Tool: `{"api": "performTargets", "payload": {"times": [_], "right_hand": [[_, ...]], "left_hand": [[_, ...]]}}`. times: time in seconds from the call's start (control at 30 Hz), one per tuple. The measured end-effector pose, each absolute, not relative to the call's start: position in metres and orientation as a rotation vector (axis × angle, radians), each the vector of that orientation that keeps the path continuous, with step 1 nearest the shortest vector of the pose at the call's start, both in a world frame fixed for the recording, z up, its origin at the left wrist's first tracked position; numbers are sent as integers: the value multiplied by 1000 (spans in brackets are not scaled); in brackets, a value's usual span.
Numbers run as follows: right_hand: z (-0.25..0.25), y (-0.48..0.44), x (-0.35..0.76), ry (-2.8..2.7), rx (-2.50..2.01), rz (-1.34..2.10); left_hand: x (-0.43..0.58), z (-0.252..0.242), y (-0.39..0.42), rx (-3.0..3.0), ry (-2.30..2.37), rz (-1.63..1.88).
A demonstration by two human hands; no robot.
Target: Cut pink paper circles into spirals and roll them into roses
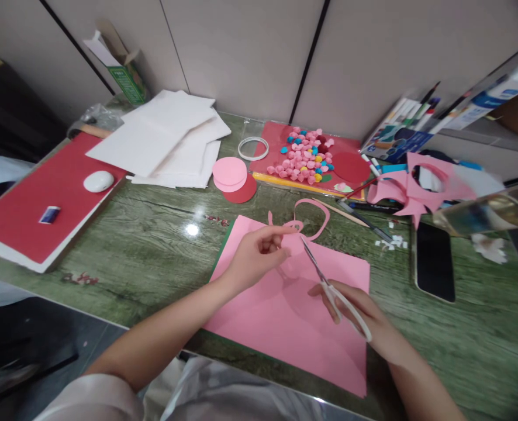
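My left hand [259, 254] is closed in a pinch on a small pink paper piece [290, 257] from which a curling pink paper strip [318, 222] trails away. My right hand [364, 318] grips white-handled scissors [329, 286]; their blades point up and left to the pinched piece. Both hands hover over a large pink paper sheet [285, 327] lying on the green table [154, 245].
A black phone [435, 260] lies right of the sheet. Behind are pink and red paper circles [231, 175], a tape ring [253, 148], a red tray of small paper balls [305, 155], pink offcuts [412, 187], markers, white sheets [166, 137], and a red board [35, 204] with a white mouse [98, 181].
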State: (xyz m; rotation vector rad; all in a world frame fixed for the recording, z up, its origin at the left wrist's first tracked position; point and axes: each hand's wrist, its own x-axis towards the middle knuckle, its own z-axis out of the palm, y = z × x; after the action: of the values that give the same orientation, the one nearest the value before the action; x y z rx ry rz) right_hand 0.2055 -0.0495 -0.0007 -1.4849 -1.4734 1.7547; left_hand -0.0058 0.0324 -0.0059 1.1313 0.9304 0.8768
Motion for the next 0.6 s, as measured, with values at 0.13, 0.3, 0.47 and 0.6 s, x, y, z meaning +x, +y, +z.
{"api": "performTargets", "payload": {"times": [0.13, 0.3, 0.47, 0.6], "right_hand": [[-3, -50, 208, -1494, -1476, 1757], [-3, -51, 209, -1492, -1501, 1750], [0, -51, 210, -1476, -1498, 1766], [1, -52, 216, -1514, -1490, 1762]], "left_hand": [[-6, -5, 32, 1174, 942, 844], [-6, -6, 33, 1177, 950, 842], [-8, -10, 36, 1176, 903, 829], [-12, -10, 39, 1220, 860, 797]]}}
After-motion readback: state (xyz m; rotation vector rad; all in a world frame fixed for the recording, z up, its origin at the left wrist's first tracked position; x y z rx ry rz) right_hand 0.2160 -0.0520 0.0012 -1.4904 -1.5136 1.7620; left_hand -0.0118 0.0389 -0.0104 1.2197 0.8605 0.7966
